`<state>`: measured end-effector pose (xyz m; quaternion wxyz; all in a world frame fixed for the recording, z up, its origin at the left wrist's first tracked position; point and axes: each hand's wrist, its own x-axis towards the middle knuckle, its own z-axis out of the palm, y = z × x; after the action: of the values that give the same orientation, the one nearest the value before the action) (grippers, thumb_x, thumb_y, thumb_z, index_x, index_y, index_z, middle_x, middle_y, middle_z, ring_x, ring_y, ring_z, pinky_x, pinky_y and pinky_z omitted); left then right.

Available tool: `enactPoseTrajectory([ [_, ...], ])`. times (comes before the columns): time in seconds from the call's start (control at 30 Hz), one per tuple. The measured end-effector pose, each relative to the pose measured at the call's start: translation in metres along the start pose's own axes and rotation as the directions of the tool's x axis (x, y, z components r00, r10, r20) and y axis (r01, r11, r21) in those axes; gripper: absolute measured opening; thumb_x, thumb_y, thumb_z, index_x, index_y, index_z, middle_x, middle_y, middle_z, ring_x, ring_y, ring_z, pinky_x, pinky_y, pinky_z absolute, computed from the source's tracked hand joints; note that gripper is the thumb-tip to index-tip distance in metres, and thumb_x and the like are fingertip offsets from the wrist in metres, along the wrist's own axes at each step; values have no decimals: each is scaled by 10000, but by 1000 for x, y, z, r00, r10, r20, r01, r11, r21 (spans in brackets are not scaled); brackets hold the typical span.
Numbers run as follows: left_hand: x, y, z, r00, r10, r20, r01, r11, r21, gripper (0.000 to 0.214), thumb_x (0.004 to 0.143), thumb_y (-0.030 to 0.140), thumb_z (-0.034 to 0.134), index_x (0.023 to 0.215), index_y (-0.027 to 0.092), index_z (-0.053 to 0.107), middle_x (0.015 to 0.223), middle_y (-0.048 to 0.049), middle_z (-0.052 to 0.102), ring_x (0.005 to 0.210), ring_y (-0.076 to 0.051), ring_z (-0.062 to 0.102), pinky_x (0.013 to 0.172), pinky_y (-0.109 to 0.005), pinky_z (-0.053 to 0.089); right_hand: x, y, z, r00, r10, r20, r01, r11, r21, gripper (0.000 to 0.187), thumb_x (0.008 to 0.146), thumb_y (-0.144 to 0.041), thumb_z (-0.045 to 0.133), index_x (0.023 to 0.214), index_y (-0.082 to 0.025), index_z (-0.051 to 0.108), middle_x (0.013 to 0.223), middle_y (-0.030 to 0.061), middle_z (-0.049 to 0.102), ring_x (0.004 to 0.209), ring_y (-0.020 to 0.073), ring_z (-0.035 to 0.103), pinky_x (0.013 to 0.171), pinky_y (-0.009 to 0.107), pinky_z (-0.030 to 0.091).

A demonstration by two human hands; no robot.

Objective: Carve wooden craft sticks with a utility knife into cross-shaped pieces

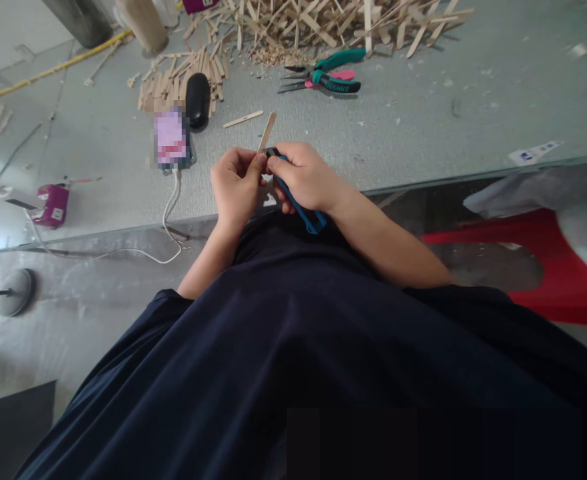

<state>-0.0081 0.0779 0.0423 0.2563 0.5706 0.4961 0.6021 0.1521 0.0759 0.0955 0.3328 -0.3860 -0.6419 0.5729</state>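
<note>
Near the table's front edge, my left hand [237, 181] pinches a wooden craft stick [268, 130], which points up and away from me. Close against it, my right hand [306, 175] is wrapped round a blue utility knife [297, 200] with a dark front end. That dark end meets the stick by my left fingertips; I cannot make out the blade. Another craft stick [243, 119] lies on the table just beyond my hands.
Farther back lie a big heap of craft sticks [318, 20], cut pieces [168, 83], and green-handled pliers [338, 72] over a pink-handled tool. To the left are a black case [198, 100] and a phone [172, 139] with a white cable [170, 197]. A red stool [558, 260] stands at right.
</note>
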Motion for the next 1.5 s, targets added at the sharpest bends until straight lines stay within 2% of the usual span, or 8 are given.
enactPoseTrajectory([
  [0.3, -3, 0, 2, 998, 26, -64, -16, 987, 160, 267, 1011, 40, 754, 830, 223, 683, 766, 44, 721, 714, -119, 678, 718, -274, 487, 3, -2, 1, 999, 45, 14, -45, 999, 4, 284, 1165, -355, 540, 902, -281, 465, 543, -75, 514, 366, 126, 521, 328, 249, 386],
  [0.43, -4, 1, 2, 997, 35, -69, -22, 983, 180, 320, 975, 10, 761, 787, 232, 629, 710, 58, 650, 668, -120, 604, 705, -295, 451, 4, -3, 2, 997, 79, 14, -78, 996, -35, 271, 1164, -270, 479, 894, -278, 460, 531, -68, 514, 342, 134, 515, 316, 258, 380],
  [0.67, -4, 2, 1, 998, 31, -59, -19, 982, 188, 345, 971, 6, 757, 761, 237, 609, 701, 51, 625, 672, -133, 572, 710, -309, 439, 6, -2, 1, 996, 87, 35, -87, 996, -20, 272, 1160, -338, 534, 905, -284, 454, 535, -65, 516, 350, 141, 515, 305, 264, 378],
  [0.87, -2, -4, -1, 993, 94, -67, -87, 992, 96, 321, 969, -13, 757, 774, 222, 660, 706, 53, 673, 662, -109, 629, 666, -269, 461, 4, -9, -2, 994, 97, 59, -95, 995, -24, 246, 1124, -189, 429, 898, -273, 482, 495, -62, 538, 334, 152, 526, 312, 254, 396],
  [0.97, 1, -9, -2, 992, 121, -34, -121, 993, -1, 278, 999, 44, 775, 799, 217, 691, 717, 55, 704, 634, -91, 662, 628, -233, 489, 5, -8, -6, 993, 76, 89, -78, 997, 15, 228, 1109, -193, 435, 904, -265, 501, 490, -62, 551, 332, 149, 530, 308, 240, 394],
  [1.13, 4, -11, -3, 997, 80, 8, -78, 990, -117, 253, 1031, 202, 832, 805, 216, 720, 695, 54, 715, 493, -60, 588, 488, -198, 440, 5, -2, -11, 990, 36, 134, -49, 995, 92, 192, 1084, -230, 457, 909, -258, 531, 493, -60, 555, 330, 146, 521, 318, 235, 401],
  [1.27, 4, -9, -3, 997, 71, 28, -63, 976, -208, 280, 1020, 329, 878, 797, 218, 751, 685, 40, 722, 478, -62, 586, 460, -195, 445, 5, 0, -13, 987, 6, 160, -27, 991, 133, 196, 1077, -250, 452, 900, -257, 539, 481, -58, 549, 324, 151, 516, 312, 239, 391],
  [1.5, 3, -12, -3, 997, 44, 57, -34, 986, -163, 409, 988, 567, 896, 824, 221, 751, 707, 23, 730, 486, -65, 579, 459, -206, 465, 7, 4, -15, 992, 3, 123, -24, 986, 167, 236, 1112, -297, 457, 895, -253, 540, 499, -58, 557, 331, 142, 519, 321, 234, 377],
])
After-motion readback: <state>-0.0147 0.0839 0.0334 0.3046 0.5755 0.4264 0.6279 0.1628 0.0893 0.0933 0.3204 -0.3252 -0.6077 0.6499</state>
